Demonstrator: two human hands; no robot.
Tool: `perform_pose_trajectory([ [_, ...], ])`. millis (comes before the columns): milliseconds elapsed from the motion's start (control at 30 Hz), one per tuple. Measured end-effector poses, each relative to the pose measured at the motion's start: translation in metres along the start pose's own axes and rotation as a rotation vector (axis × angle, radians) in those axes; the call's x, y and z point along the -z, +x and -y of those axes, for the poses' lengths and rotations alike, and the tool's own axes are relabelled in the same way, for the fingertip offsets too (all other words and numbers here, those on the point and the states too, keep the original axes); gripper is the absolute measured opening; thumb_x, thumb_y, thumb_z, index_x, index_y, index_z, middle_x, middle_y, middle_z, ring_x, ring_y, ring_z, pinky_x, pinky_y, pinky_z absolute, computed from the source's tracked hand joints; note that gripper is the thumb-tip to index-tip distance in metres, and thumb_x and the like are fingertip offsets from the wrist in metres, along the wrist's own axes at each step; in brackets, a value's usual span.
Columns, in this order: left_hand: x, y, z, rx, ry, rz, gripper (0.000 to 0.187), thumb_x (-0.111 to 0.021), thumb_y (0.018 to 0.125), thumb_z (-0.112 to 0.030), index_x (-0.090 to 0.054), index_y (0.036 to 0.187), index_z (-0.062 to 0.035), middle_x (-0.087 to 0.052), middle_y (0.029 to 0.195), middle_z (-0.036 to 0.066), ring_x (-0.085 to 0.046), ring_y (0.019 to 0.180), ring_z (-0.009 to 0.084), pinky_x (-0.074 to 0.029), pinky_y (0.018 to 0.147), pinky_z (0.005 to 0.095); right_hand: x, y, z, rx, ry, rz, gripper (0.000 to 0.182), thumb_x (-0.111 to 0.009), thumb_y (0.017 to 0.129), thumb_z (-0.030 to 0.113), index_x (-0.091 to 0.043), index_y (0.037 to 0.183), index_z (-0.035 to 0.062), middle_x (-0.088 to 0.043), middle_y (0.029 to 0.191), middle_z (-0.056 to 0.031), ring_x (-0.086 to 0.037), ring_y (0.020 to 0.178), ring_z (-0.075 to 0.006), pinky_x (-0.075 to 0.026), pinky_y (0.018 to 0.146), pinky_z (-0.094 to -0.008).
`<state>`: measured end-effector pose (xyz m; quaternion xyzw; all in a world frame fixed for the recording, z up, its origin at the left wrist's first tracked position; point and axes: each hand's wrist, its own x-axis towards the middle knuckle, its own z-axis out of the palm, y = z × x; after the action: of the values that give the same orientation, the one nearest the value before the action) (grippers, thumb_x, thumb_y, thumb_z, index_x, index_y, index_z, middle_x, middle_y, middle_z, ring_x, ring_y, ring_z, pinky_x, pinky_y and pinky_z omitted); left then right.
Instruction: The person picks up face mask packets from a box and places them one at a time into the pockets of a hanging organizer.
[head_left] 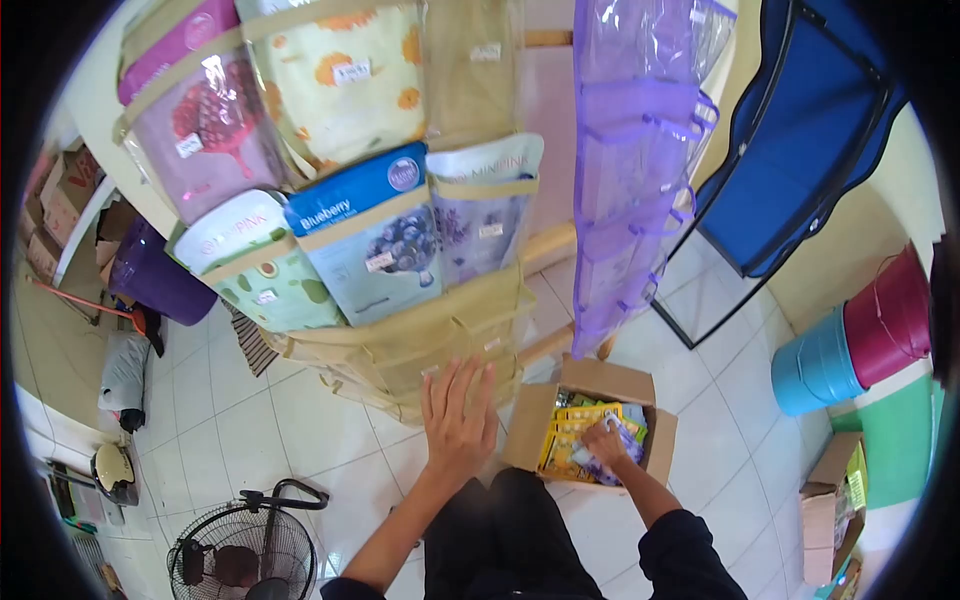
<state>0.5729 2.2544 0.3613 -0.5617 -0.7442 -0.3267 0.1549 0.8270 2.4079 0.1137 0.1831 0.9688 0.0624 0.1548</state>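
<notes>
Cardboard box (pixel 663 447): open on the tiled floor (pixel 245 440), holding yellow and purple packets (pixel 580 432)
Right hand (pixel 606 446): inside, fingers partly curled on the packets; grip unclear
Left hand (pixel 460 415): open, fingers spread, at the beige organizer's lower pockets (pixel 400 365)
Upper pockets: Blueberry pouch (pixel 368 235)

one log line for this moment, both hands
left hand: on beige pocket organizer | right hand: in open cardboard box, among packets | purple organizer: hanging alongside

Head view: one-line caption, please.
Right hand among packets in a cardboard box, left hand at a beige pocket organizer.
</notes>
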Motion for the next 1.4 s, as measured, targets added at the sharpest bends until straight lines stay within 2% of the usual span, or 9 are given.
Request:
perform_pose_trajectory([
  [233,0.028,0.136,-0.012,-0.146,0.194,-0.232,0.049,-0.055,0.074,-0.01,-0.045,0.122,-0.0033,-0.042,0.125,0.012,-0.035,0.12,0.0285,-0.021,0.1,0.0463,0.009,0.019,0.011,-0.078,0.048,0.526,0.018,-0.059,0.074,0.017,-0.063,0.091,0.0158,-0.062,0.098,-0.0035,-0.06,0.092,-0.0197,-0.042,0.079,-0.0496],
  [433,0.039,0.174,-0.017,-0.144,0.268,-0.302,0.041,-0.056,0.072,-0.01,-0.05,0.112,-0.002,-0.046,0.111,0.012,-0.039,0.109,0.0268,-0.026,0.095,0.0445,0.046,0.018,-0.012,-0.005,0.066,0.467,0.023,-0.059,0.074,0.016,-0.063,0.096,0.0196,-0.063,0.095,-0.006,-0.062,0.087,-0.0237,-0.048,0.069,-0.0394],
  [533,0.04,0.172,-0.013,-0.166,0.262,-0.329,0.032,-0.057,0.073,-0.009,-0.055,0.104,-0.0043,-0.049,0.101,0.008,-0.045,0.1,0.023,-0.027,0.092,0.0443,0.086,0.022,-0.052,-0.188,0.259,-0.044,0.036,-0.065,0.068,0.02,-0.061,0.103,0.0237,-0.063,0.083,-0.0091,-0.06,0.084,-0.0277,-0.046,0.073,-0.04],
  [567,0.04,0.17,-0.012,-0.182,0.258,-0.314,0.029,-0.057,0.073,-0.008,-0.056,0.102,-0.0053,-0.05,0.098,0.006,-0.046,0.098,0.0216,-0.027,0.091,0.0442,0.164,0.02,-0.068,-0.291,0.481,0.027,0.034,-0.066,0.069,0.021,-0.061,0.103,0.0206,-0.061,0.087,-0.0119,-0.057,0.088,-0.0283,-0.044,0.077,-0.039],
  [667,0.037,0.166,-0.012,-0.199,0.251,-0.36,0.027,-0.058,0.073,-0.007,-0.057,0.1,-0.0073,-0.052,0.095,0.004,-0.047,0.097,0.0196,-0.027,0.091,0.0446,0.277,0.003,-0.117,-0.31,0.761,-0.768,0.029,-0.067,0.069,0.019,-0.062,0.095,0.008,-0.059,0.081,-0.0122,-0.051,0.082,-0.0303,-0.038,0.079,-0.039],
  [767,0.034,0.163,-0.015,-0.201,0.236,-0.368,0.028,-0.058,0.072,-0.007,-0.057,0.1,-0.0076,-0.051,0.095,0.004,-0.047,0.098,0.0202,-0.027,0.091,0.0449,0.395,-0.005,-0.146,-0.038,1.142,-0.985,0.016,-0.064,0.074,0.005,-0.059,0.089,0.0035,-0.059,0.076,0.0009,-0.053,0.067,-0.0075,-0.042,0.06,-0.023],
  [933,0.036,0.163,-0.018,-0.195,0.23,-0.347,0.03,-0.058,0.071,-0.006,-0.057,0.101,-0.0068,-0.051,0.097,0.005,-0.046,0.1,0.0212,-0.027,0.091,0.045,0.484,0.033,-0.134,0.104,1.359,-1.052,0.019,-0.064,0.076,0.007,-0.058,0.093,0.0025,-0.059,0.079,0.0002,-0.052,0.073,-0.0078,-0.043,0.067,-0.0249],
  [1233,0.038,0.164,-0.014,-0.226,0.22,-0.351,0.028,-0.057,0.072,-0.007,-0.058,0.1,-0.0057,-0.051,0.096,0.006,-0.046,0.098,0.021,-0.028,0.089,0.0445,0.513,0.077,-0.123,0.23,1.347,-1.032,0.015,-0.061,0.077,0.002,-0.06,0.092,0.001,-0.06,0.083,-0.0006,-0.052,0.075,-0.0082,-0.042,0.07,-0.0243],
  [1400,0.047,0.168,-0.011,-0.224,0.242,-0.39,0.024,-0.057,0.073,-0.009,-0.058,0.097,-0.0075,-0.052,0.092,0.004,-0.047,0.096,0.0198,-0.027,0.09,0.045,0.525,0.082,-0.122,0.246,1.01,-0.959,0.022,-0.061,0.074,0.0,-0.059,0.095,-0.0025,-0.063,0.083,-0.0062,-0.052,0.073,-0.01,-0.041,0.07,-0.0249],
])
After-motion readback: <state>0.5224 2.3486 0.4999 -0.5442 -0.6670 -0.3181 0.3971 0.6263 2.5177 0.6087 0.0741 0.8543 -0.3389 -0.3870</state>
